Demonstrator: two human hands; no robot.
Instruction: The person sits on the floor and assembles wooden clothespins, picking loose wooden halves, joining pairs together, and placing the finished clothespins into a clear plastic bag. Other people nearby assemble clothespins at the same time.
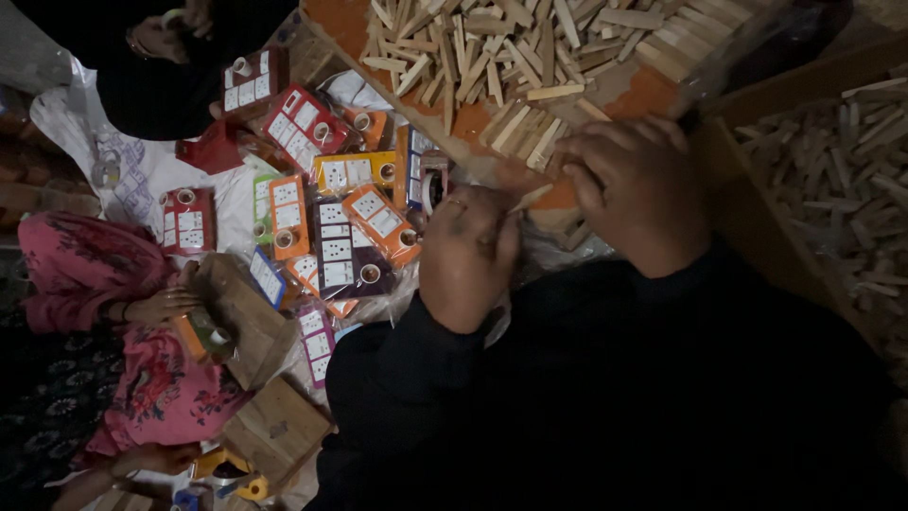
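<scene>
Two hands in black sleeves work at the near edge of an orange tray (pixel 619 90) heaped with pale wooden sticks, too many to count. The left hand (pixel 470 255) is curled, its fingers pinching one thin wooden stick (pixel 530 197) that pokes out toward the tray's edge. The right hand (pixel 636 194) lies palm down just beside it, fingers bent over the tray's rim and pressing on the nearest sticks; whether it grips any I cannot tell. A second heap of sticks (pixel 842 170) lies to the right in a wooden box, dim and blurred. To the left, on a white sheet (pixel 142 175), lie flat packets with white squares on them: about four red, four orange, one yellow, one dark purple, the rest overlapped and hard to count. A roll of tape in a dispenser (pixel 430 185) sits near the left hand. Another person in pink patterned cloth (pixel 104 274) sits at the left, one hand (pixel 161 305) resting on a brown cardboard piece (pixel 241 317); a second brown piece (pixel 274 431) lies below it.
</scene>
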